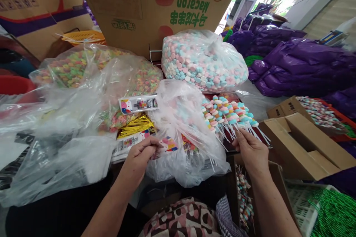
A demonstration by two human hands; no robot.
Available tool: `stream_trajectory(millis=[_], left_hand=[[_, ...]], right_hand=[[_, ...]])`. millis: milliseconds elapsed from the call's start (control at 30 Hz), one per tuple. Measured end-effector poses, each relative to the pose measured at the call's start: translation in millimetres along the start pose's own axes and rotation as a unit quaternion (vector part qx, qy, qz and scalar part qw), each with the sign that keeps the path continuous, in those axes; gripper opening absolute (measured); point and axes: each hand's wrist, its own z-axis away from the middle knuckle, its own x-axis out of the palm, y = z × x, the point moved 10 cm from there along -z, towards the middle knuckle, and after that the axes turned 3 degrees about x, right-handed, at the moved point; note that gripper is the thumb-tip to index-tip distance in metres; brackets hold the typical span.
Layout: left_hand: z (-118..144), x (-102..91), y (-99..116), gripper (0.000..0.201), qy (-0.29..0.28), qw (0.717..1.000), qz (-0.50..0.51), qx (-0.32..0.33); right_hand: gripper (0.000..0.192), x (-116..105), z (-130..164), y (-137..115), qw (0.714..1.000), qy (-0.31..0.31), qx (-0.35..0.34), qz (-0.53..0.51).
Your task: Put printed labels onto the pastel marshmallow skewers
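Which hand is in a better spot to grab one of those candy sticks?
Probably the right hand: its fingertips are right by the candy skewers. The left hand is farther away, beside some colorful printed packaging.

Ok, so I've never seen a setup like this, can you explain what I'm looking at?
There's no machine here, just a person's two bare hands. This single picture comes from a camera worn on the person's head, looking forward and down. The right hand is at the stick ends of some colourful candy skewers. The left hand is curled near a printed packet. I can't tell whether either grips anything. Around them lie a crumpled clear bag, gold ties and, further back, a big bag of pastel candies.
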Motion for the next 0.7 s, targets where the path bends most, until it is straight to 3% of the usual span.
stream_trajectory(millis=[167,300,467,567,633,700], left_hand=[[-12.4,47.4,37.6,0.032,-0.063,0.992,-0.103,0.021],[-27.2,102.1,61.6,0.045,-0.145,0.949,-0.269,0.073],[-37.8,159.1,93.1,0.05,-0.126,0.856,-0.411,0.289],[-35.3,179.3,93.9,0.046,-0.106,0.81,-0.451,0.359],[-34.1,184.2,90.7,0.042,-0.099,0.806,-0.447,0.375],[-33.4,184.7,87.3,0.038,-0.104,0.819,-0.419,0.377]], right_hand=[[0.041,-14.6,0.4,11.8,0.996,0.034,0.017,-0.084],[0.037,-18.0,5.5,15.1,0.994,0.017,0.028,-0.103],[0.03,-19.2,14.9,14.6,0.995,-0.015,0.029,-0.098],[0.027,-19.7,19.5,11.5,0.995,-0.026,0.017,-0.094],[0.025,-19.5,22.5,9.3,0.994,-0.032,0.014,-0.1],[0.022,-18.6,25.9,7.1,0.993,-0.041,0.012,-0.108]])
